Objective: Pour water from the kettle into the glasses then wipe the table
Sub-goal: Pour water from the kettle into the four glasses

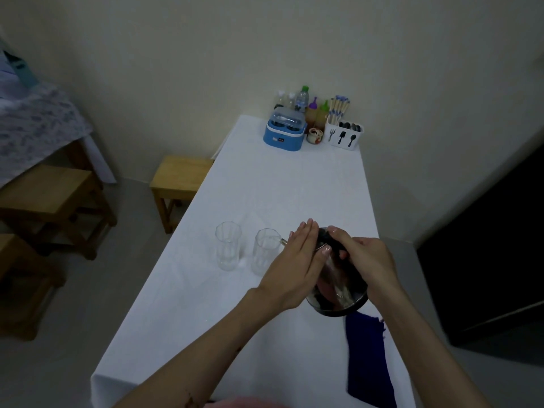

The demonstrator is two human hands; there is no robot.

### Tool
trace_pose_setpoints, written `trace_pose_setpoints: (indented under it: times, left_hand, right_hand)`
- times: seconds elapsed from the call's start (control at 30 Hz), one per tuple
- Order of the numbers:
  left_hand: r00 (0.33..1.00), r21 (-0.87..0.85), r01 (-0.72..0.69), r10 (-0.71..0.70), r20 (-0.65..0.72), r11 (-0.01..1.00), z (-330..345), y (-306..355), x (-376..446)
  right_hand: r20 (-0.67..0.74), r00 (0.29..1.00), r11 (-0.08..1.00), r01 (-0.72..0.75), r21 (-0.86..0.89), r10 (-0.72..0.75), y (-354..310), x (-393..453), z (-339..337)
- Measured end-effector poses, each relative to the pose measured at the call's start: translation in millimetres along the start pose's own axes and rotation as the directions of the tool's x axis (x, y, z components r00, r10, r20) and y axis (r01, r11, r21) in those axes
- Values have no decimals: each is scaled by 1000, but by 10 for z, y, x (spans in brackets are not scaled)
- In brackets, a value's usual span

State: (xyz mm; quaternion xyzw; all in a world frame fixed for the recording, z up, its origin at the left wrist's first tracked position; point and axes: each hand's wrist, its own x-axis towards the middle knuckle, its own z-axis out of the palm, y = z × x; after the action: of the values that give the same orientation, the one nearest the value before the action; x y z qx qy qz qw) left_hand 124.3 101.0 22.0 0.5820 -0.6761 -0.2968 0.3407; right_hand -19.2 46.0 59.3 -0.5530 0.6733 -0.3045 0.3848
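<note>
A shiny steel kettle [335, 287] hangs tilted to the left above the white table [206, 319]. Its spout reaches over the rim of the nearer clear glass [265, 251]. My right hand [365, 260] is shut on the kettle's dark handle at the top. My left hand [297, 260] lies flat with straight fingers against the kettle's left side. A second clear glass [228, 245] stands upright just left of the first. Whether water is in either glass I cannot tell. A dark blue cloth [368, 360] lies on the table under and behind the kettle.
At the table's far end stand a blue appliance [284, 132], several bottles [306, 104], a small jar [314, 135] and a white cutlery holder [344, 134]. Wooden stools [179, 178] stand left of the table. A dark cabinet [500, 260] is on the right.
</note>
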Motion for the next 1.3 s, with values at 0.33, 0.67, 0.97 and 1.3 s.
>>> trace_pose_setpoints:
  times: [0.33, 0.67, 0.97, 1.3]
  left_hand:
    - [1000, 4, 2, -2, -20, 1000, 14, -70, 22]
    - [1000, -34, 13, -13, 21, 999, -49, -123, 35]
    - [999, -51, 4, -2, 39, 999, -70, -180, 26]
    - [997, -51, 1, 2, 71, 999, -103, -182, -19]
  right_hand:
    - [27, 1000, 1000, -6, 13, 5, -62, 14, 39]
    - [24, 999, 999, -43, 24, 43, -59, 38, 114]
    - [30, 998, 998, -55, 31, 54, -49, 31, 157]
    - [20, 997, 995, -79, 60, 78, -22, -33, 180]
